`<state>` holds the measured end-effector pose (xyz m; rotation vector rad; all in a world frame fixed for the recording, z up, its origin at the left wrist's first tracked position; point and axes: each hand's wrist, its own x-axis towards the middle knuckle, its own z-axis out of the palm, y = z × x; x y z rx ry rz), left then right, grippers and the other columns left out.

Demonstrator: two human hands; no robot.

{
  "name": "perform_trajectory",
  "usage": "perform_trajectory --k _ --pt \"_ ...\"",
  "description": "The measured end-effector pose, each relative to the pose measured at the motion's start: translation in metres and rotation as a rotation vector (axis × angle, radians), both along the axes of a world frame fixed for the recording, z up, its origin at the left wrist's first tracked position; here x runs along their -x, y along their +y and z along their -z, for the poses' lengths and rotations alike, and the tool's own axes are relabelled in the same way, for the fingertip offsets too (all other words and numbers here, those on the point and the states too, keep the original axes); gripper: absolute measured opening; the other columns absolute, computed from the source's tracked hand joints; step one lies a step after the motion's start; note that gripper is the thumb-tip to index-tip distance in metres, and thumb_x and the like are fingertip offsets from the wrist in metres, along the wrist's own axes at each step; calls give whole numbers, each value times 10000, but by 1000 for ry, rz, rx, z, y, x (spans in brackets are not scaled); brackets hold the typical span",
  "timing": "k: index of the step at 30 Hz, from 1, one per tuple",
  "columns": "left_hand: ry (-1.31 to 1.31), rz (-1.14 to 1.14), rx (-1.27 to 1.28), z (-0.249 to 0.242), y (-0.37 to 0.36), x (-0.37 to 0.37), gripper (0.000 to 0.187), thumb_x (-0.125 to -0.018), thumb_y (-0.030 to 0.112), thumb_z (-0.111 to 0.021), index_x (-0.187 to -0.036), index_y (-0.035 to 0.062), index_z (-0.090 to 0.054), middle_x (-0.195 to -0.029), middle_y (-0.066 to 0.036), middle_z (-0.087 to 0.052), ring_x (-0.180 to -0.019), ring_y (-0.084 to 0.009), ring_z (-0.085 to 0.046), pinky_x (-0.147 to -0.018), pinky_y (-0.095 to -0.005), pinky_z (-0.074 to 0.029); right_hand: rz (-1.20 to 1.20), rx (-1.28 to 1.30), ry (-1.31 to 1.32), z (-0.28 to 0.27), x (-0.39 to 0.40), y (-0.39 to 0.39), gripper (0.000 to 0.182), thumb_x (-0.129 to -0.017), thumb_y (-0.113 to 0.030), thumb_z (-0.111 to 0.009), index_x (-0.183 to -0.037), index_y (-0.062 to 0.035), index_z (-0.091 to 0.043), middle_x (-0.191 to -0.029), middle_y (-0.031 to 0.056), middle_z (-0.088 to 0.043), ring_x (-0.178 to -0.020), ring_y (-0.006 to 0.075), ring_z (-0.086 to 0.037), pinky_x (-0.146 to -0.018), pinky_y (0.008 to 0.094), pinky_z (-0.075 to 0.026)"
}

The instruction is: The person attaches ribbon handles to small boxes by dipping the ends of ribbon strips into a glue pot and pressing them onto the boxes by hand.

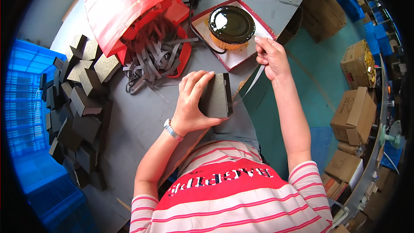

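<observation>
My left hand (186, 108), with a watch on its wrist, is wrapped round a small dark grey box (215, 96) with a speckled top, held above the table's front edge. My right hand (273, 59) pinches a thin grey ribbon (255, 80) between thumb and fingers. From that hand the ribbon runs down and left towards the box's right side. Beyond the right hand, a round pot (233, 25) with dark, shiny contents and an orange side stands in a shallow red-rimmed tray (236, 64).
Many similar boxes (86, 101) are heaped at the left beside blue crates (26, 116). A red paper bag (129, 4) lies tipped, with a tangle of grey ribbons (153, 56) at its mouth. A black cable (191, 15) reaches the pot. Cardboard cartons (353, 114) stand at the right.
</observation>
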<state>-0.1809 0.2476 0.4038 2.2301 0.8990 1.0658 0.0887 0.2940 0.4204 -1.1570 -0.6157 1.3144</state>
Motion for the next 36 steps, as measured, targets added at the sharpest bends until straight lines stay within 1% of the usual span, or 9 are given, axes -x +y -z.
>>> perform_trajectory --k 2,8,24,27,29,30,31,33,36 --pt "31 8 12 2 0 -2 1024 -476 327 -923 -1363 22 -513 -1329 -171 -509 -1245 -364 -476 -1067 -485 -387 45 8 -76 1 1 4 199 -893 -169 -718 -762 -84 -595 -673 -38 -516 -507 6 -354 -425 180 -266" --pt "20 -1 21 5 -1 -2 1025 -478 326 -923 -1365 20 -510 -1327 -175 -510 -1245 -367 -477 -1069 -487 -384 91 9 -166 2 6 10 229 -890 -161 -710 -719 -89 -577 -630 -53 -493 -464 3 -329 -399 185 -242" --pt "35 -18 -14 1 -1 1 1019 -479 325 -919 -1363 23 -513 -1325 -172 -512 -1236 -368 -476 -1062 -480 -392 145 45 -299 -5 14 12 189 -851 -139 -706 -717 -61 -599 -607 -57 -469 -443 12 -324 -398 207 -232" --pt "35 -40 -11 0 -2 5 1013 -476 325 -917 -1360 28 -519 -1325 -168 -513 -1229 -362 -482 -1060 -476 -395 174 56 -373 -6 17 5 177 -850 -140 -702 -730 -60 -599 -602 -60 -465 -452 13 -326 -407 210 -239" --pt "34 -50 -35 -2 -3 10 1007 -473 318 -912 -1357 32 -524 -1327 -165 -514 -1229 -354 -485 -1061 -474 -396 177 59 -359 -8 19 -7 169 -854 -142 -701 -742 -61 -603 -603 -61 -466 -459 13 -328 -413 209 -240" --pt "14 -47 -15 -2 -4 13 989 -485 288 -897 -1362 45 -508 -1313 -151 -513 -1242 -361 -467 -1076 -488 -354 183 59 -343 -8 21 -14 162 -857 -145 -700 -754 -62 -607 -603 -62 -468 -466 13 -331 -418 208 -242" --pt "18 -55 -10 -2 -5 17 989 -485 288 -897 -1362 45 -508 -1313 -151 -513 -1242 -361 -467 -1076 -488 -354 136 27 -302 -7 23 -22 145 -873 -141 -703 -784 -66 -616 -611 -63 -474 -478 11 -334 -425 204 -240" --pt "8 -63 -17 -1 -6 25 994 -489 298 -903 -1363 40 -507 -1316 -153 -512 -1243 -361 -469 -1070 -484 -367 -77 -8 -224 -7 30 -36 135 -889 -135 -701 -802 -69 -622 -623 -65 -482 -479 6 -335 -430 198 -244" --pt "18 -69 -19 1 -8 34 992 -490 311 -908 -1357 34 -514 -1313 -156 -518 -1238 -357 -478 -1064 -485 -377 -398 53 -75 -9 48 -52 154 -900 -179 -723 -848 -61 -639 -662 -61 -505 -535 5 -376 -455 182 -277"
